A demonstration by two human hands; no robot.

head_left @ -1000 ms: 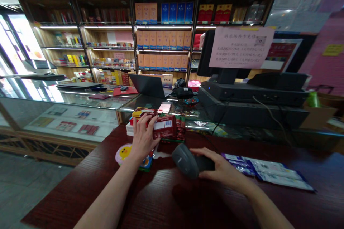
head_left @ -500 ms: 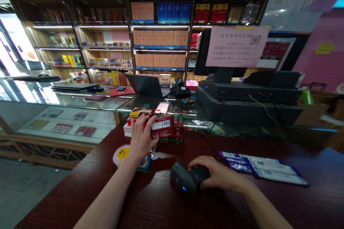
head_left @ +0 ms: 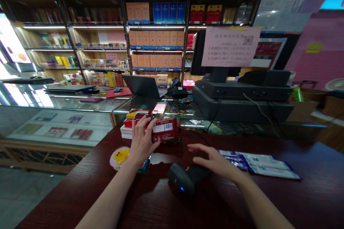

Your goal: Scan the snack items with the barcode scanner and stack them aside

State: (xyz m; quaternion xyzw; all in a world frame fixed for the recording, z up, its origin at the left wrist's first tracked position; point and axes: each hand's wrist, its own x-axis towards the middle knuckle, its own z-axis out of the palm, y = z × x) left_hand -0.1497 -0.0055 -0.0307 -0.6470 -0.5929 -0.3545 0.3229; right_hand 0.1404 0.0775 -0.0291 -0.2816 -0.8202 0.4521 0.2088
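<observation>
My left hand (head_left: 141, 143) holds the left end of a dark red pack (head_left: 164, 128) between thumb and fingers. Its pale label and barcode face me. Behind that hand is a pile of small boxes (head_left: 129, 131), white below with red and yellow above. Partly under my left wrist lie a round toy-like packet with a yellow duck (head_left: 120, 155) and a blue-green packet (head_left: 145, 166). My right hand (head_left: 212, 159) hovers open above the handle of a black barcode scanner (head_left: 181, 179), its fingers stretched to the left. The scanner rests on the counter with a blue light on.
Purple-and-white packets (head_left: 268, 166) lie right of my right hand on the dark wooden counter (head_left: 150, 204). A till monitor carrying a pink notice (head_left: 228, 46) stands beyond them. Past the glass case are an open laptop (head_left: 141, 86) and stocked shelves (head_left: 156, 62).
My right hand has let go of the scanner and lifted, its fingers opening. My left hand has shifted the dark red pack slightly right, over the green packets behind it.
</observation>
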